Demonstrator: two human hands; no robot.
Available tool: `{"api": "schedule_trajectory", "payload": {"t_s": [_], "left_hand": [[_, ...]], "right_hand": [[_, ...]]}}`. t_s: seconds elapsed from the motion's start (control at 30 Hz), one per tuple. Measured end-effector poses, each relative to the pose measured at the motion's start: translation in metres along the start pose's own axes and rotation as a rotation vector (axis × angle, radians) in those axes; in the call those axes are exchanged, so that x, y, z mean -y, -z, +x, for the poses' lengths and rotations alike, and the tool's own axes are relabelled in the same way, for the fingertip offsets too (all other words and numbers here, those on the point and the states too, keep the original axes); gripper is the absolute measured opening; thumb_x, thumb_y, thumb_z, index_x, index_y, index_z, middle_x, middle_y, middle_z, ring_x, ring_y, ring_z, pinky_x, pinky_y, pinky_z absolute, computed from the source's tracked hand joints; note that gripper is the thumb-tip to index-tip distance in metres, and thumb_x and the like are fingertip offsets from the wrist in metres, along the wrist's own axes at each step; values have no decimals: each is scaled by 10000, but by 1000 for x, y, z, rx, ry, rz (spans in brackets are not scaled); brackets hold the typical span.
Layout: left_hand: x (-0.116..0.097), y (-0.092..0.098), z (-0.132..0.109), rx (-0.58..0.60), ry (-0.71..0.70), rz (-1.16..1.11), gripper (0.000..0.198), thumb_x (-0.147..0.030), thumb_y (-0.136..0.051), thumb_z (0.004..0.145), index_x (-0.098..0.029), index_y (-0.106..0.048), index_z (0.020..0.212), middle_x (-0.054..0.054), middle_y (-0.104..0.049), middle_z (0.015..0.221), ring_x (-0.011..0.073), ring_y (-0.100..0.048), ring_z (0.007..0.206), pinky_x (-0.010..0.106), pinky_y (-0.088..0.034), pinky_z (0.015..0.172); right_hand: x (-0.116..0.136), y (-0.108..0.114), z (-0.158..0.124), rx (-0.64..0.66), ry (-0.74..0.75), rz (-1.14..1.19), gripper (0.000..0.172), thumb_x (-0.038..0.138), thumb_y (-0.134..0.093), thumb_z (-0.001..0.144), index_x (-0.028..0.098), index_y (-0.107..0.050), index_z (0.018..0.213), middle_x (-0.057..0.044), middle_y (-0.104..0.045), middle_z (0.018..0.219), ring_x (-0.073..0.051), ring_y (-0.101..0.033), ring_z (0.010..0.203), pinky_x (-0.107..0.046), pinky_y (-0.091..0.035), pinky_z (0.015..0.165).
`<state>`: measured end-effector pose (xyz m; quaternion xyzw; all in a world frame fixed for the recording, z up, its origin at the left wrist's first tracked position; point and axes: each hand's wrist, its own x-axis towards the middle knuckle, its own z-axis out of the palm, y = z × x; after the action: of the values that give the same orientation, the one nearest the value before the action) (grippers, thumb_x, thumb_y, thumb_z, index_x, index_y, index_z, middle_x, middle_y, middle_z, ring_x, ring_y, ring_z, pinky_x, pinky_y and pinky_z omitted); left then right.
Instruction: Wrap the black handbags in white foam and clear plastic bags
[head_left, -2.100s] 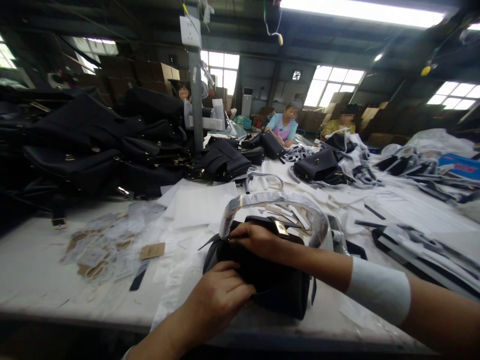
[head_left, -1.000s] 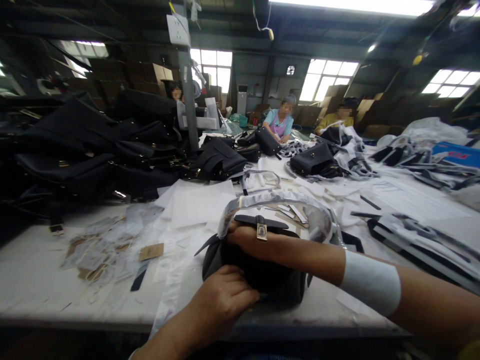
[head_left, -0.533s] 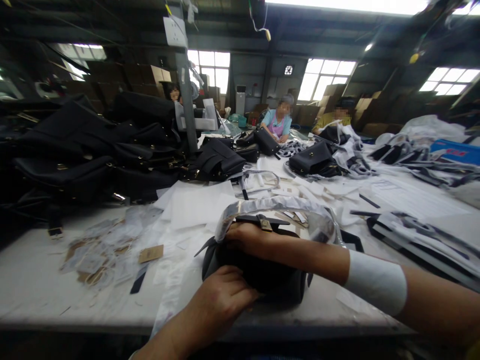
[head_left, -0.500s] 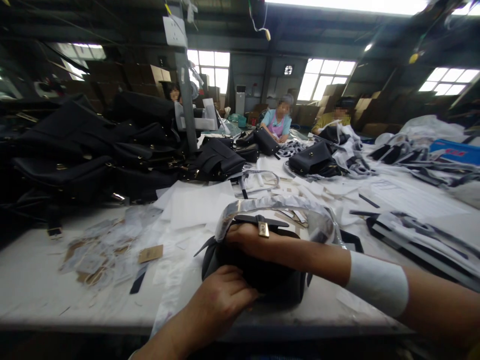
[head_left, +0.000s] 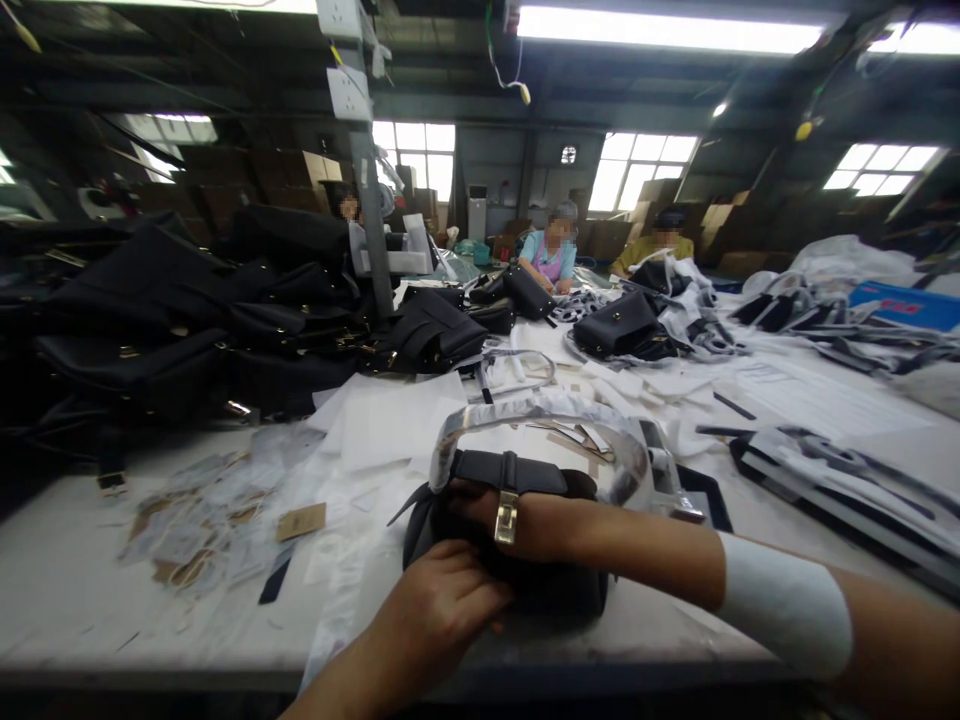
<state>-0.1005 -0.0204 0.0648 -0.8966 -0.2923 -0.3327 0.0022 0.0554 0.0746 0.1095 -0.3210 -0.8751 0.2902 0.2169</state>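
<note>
A black handbag (head_left: 562, 595) stands at the front of the table, its arched handle (head_left: 540, 405) wrapped in clear plastic. My left hand (head_left: 450, 600) grips the near left edge of the bag's opening with fingers curled over it. Reaching in from the right, my right hand (head_left: 480, 510) is inside the bag, and its fingers are hidden there. A black strap flap (head_left: 517, 472) with a gold-coloured clasp (head_left: 506, 518) lies over the right wrist. A pale band (head_left: 784, 605) covers part of the right forearm.
Black bags (head_left: 142, 350) are heaped at the left. Tags in clear plastic (head_left: 202, 520) and a brown card tag (head_left: 301, 521) lie left of the handbag. White sheets (head_left: 397, 420) lie behind it, with a metal post (head_left: 373, 220) beyond. Co-workers (head_left: 551, 250) sit at the far side.
The strap flap and clasp have tipped down over my right wrist. My right hand has sunk slightly deeper into the bag. The left hand keeps its grip, and the camera has tilted up slightly.
</note>
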Motion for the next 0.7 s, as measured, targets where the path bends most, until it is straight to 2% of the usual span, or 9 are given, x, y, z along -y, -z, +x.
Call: {"api": "schedule_trajectory", "payload": {"t_s": [0.07, 0.13, 0.27, 0.33, 0.4, 0.47, 0.57, 0.63, 0.7], "left_hand": [[1, 0, 1, -19, -5, 12, 146, -142, -494, 946, -176, -635, 958, 20, -705, 767, 171, -672, 716, 351, -534, 785], [2, 0, 2, -27, -2, 26, 146, -144, -492, 949, -176, -633, 971, 17, -702, 770, 168, -672, 717, 357, -538, 811], [2, 2, 6, -20, 67, 109, 134, -184, -488, 964, -188, -623, 963, 6, -683, 761, 169, -656, 704, 397, -525, 882], [2, 3, 10, -5, 96, 161, 117, -198, -500, 960, -190, -614, 931, 6, -670, 759, 180, -645, 712, 411, -519, 884], [2, 5, 13, 37, 117, 203, 107, -197, -518, 946, -192, -601, 879, 9, -662, 758, 192, -637, 721, 390, -527, 825], [3, 7, 15, 82, 140, 236, 135, -187, -525, 934, -197, -583, 813, 10, -650, 732, 203, -626, 690, 355, -521, 702], [3, 14, 19, 106, 169, 271, 189, -177, -505, 937, -206, -569, 761, 4, -626, 663, 211, -598, 607, 334, -461, 561], [2, 20, 22, 100, 185, 282, 168, -197, -490, 954, -206, -599, 827, 5, -649, 688, 214, -609, 619, 336, -455, 568], [-1, 28, 26, 81, 202, 265, 129, -239, -499, 965, -210, -622, 940, 12, -697, 782, 221, -643, 695, 342, -473, 617]], "right_hand": [[10, 18, -13, 214, 62, -35, 356, 103, -567, 834, 302, -715, 1090, -15, -700, 1173, -276, -617, 1151, -398, -512, 969], [18, 36, -29, 309, 83, -109, 367, 106, -534, 867, 257, -691, 1161, -46, -682, 1212, -245, -632, 1119, -346, -489, 978], [19, 54, -64, 226, 7, -252, 229, 243, -544, 952, 239, -707, 1113, -80, -700, 1109, -216, -670, 973, -288, -502, 867], [11, 52, -80, 216, 28, -331, 276, 350, -573, 951, 236, -673, 1182, -95, -702, 1114, -241, -657, 1017, -339, -475, 932], [0, 45, -91, 207, 63, -442, 394, 395, -650, 900, 224, -622, 1254, -110, -707, 1120, -282, -639, 1062, -434, -412, 1022], [-9, 39, -95, 181, 78, -542, 345, 340, -697, 869, 199, -649, 1181, -107, -724, 1056, -287, -653, 1017, -471, -391, 1032], [-16, 39, -93, 143, 113, -587, 88, 257, -649, 900, 185, -685, 935, -65, -730, 901, -230, -672, 881, -402, -442, 951], [-13, 47, -90, 101, 154, -561, 98, 248, -606, 923, 186, -672, 885, -45, -715, 842, -199, -661, 820, -370, -450, 919], [-7, 57, -89, 62, 181, -501, 97, 227, -580, 930, 190, -666, 903, -32, -703, 832, -181, -651, 815, -370, -423, 962]]}}
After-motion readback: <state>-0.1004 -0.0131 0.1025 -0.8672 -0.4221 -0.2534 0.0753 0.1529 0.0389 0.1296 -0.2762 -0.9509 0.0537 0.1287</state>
